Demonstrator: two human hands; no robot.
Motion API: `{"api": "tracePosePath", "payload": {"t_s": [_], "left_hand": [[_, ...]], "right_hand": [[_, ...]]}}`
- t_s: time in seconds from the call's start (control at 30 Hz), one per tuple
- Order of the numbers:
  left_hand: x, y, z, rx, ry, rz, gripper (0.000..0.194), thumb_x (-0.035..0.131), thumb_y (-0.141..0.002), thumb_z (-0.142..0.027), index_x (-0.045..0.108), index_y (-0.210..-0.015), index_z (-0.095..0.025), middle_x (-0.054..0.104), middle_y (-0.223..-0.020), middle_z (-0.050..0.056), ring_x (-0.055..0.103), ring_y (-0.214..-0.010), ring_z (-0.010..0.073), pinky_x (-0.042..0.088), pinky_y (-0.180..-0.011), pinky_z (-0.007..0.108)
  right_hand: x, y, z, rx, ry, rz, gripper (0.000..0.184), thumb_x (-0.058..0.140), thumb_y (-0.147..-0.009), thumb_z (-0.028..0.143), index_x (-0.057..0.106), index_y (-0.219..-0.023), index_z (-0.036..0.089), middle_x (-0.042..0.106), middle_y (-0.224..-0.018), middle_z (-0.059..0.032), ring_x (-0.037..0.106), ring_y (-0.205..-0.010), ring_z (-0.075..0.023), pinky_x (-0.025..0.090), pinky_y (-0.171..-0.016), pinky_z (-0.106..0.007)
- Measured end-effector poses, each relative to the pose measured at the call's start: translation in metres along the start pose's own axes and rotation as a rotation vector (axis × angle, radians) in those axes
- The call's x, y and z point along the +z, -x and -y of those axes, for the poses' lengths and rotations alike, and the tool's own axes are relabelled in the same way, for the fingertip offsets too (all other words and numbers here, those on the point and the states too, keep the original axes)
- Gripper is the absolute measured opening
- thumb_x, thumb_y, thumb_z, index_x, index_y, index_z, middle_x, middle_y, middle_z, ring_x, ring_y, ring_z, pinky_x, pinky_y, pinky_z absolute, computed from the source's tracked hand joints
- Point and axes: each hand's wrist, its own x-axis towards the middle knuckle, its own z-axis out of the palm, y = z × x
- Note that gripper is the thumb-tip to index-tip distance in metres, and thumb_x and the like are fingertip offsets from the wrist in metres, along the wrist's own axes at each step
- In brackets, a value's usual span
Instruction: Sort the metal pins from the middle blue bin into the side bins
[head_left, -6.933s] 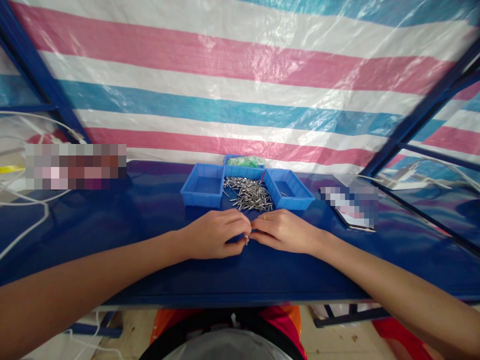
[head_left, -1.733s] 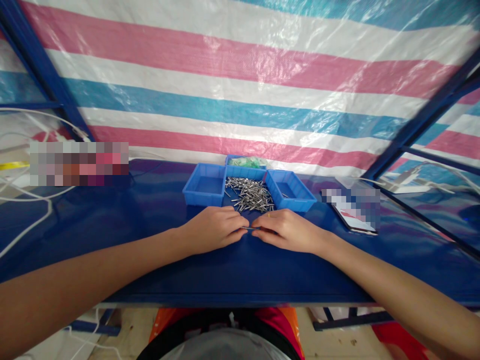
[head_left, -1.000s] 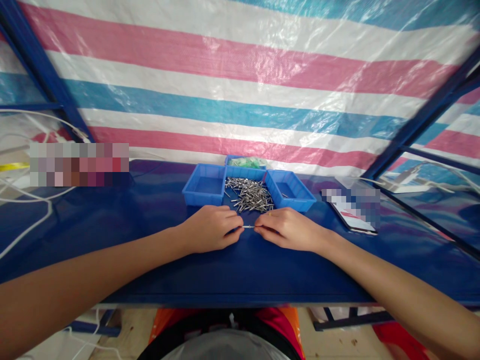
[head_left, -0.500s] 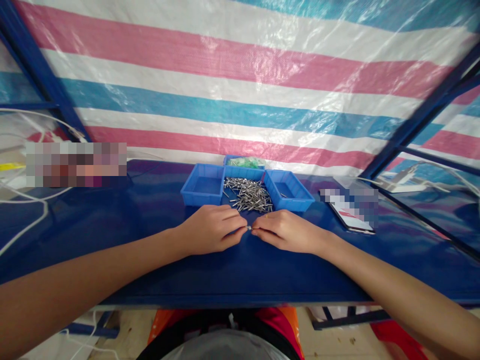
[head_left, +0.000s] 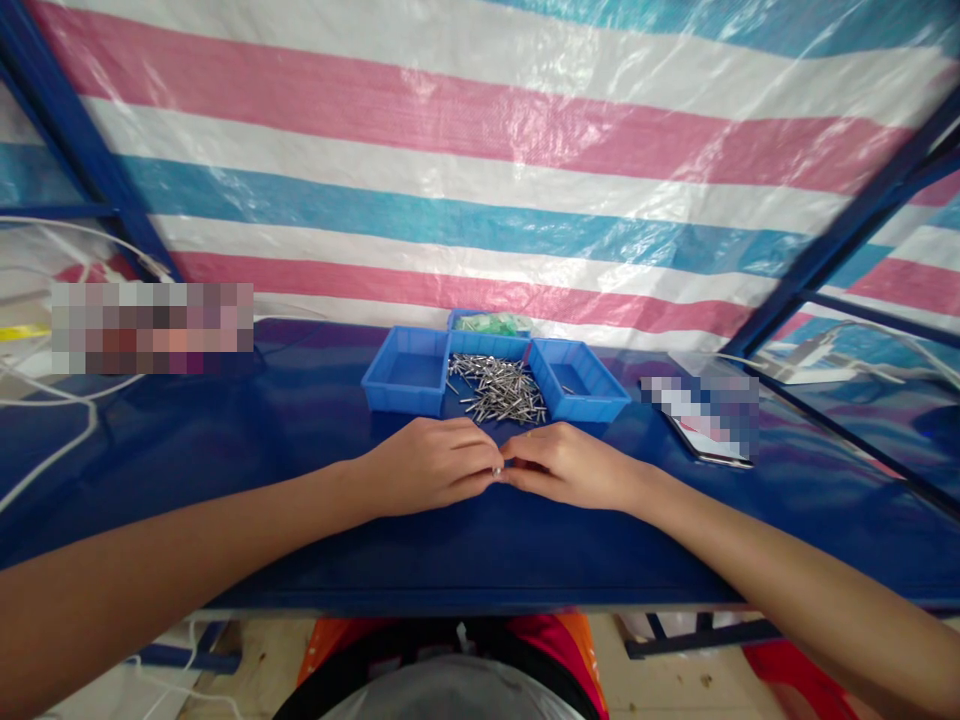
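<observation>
The fingertips of my left hand (head_left: 431, 466) are pinched on a small metal pin (head_left: 496, 472), with only its shiny end showing. My right hand (head_left: 566, 466) meets them from the other side, its thumb and forefinger closed at that same end. Both hands are just above the blue table, and the rest of the pin is hidden by the fingers. Beyond them lies a loose pile of similar metal pins (head_left: 501, 388), spilling out in front of a blue bin (head_left: 487, 346).
A blue bin (head_left: 405, 400) stands left of the pile, and another blue bin (head_left: 589, 408) with a few pins stands right of it. Green plastic bagging (head_left: 491, 324) lies behind. On the right is a phone (head_left: 709, 440); white cables (head_left: 82, 440) run at the left.
My hands have come closer together, so their fingertips now touch. The pin's end has shifted slightly toward me, and less of it shows between the fingers.
</observation>
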Motion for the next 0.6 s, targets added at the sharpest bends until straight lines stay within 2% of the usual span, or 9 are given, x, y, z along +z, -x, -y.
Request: {"api": "tracePosePath", "payload": {"t_s": [0.07, 0.2, 0.3, 0.47, 0.6], "left_hand": [[0.000, 0.001, 0.000, -0.076, 0.048, 0.006, 0.020, 0.043, -0.094, -0.024, 0.061, -0.090, -0.016, 0.068, -0.090, 0.002, 0.061, -0.086, 0.0125, 0.046, -0.077, 0.022], [0.002, 0.001, 0.002, -0.162, 0.063, 0.088, 0.014, 0.051, -0.089, -0.020, 0.061, -0.080, -0.017, 0.063, -0.071, -0.002, 0.058, -0.068, 0.0109, 0.042, -0.065, 0.021], [0.005, 0.002, 0.004, -0.135, 0.007, 0.116, 0.014, 0.052, -0.089, -0.020, 0.062, -0.080, -0.017, 0.064, -0.071, -0.001, 0.056, -0.068, 0.0123, 0.040, -0.065, 0.022], [0.011, 0.003, 0.006, -0.053, -0.092, 0.085, 0.019, 0.047, -0.094, -0.024, 0.064, -0.086, -0.017, 0.066, -0.075, 0.000, 0.056, -0.070, 0.0147, 0.040, -0.067, 0.026], [0.007, 0.004, 0.007, -0.111, -0.106, 0.100, 0.025, 0.046, -0.094, -0.029, 0.064, -0.082, -0.017, 0.065, -0.073, 0.001, 0.056, -0.070, 0.0141, 0.040, -0.067, 0.025]], "right_hand": [[-0.002, 0.001, 0.000, 0.020, 0.016, -0.011, 0.019, 0.047, -0.095, 0.028, 0.061, -0.098, 0.016, 0.066, -0.083, -0.0046, 0.063, -0.074, -0.0141, 0.045, -0.067, -0.024], [-0.004, 0.002, 0.000, 0.046, 0.058, -0.054, 0.022, 0.049, -0.094, 0.032, 0.060, -0.102, 0.015, 0.066, -0.077, -0.0035, 0.063, -0.068, -0.0141, 0.044, -0.063, -0.024], [-0.002, 0.001, 0.000, 0.022, 0.066, -0.058, 0.022, 0.046, -0.096, 0.031, 0.060, -0.099, 0.014, 0.066, -0.078, -0.0042, 0.063, -0.070, -0.0141, 0.044, -0.065, -0.024], [0.002, -0.001, -0.002, 0.007, 0.076, -0.020, 0.022, 0.041, -0.097, 0.026, 0.060, -0.096, 0.016, 0.064, -0.078, -0.0038, 0.061, -0.071, -0.0131, 0.043, -0.065, -0.023], [0.000, 0.000, -0.004, 0.011, 0.110, -0.012, 0.021, 0.041, -0.097, 0.025, 0.060, -0.094, 0.016, 0.063, -0.077, -0.0035, 0.060, -0.069, -0.0130, 0.042, -0.064, -0.023]]}}
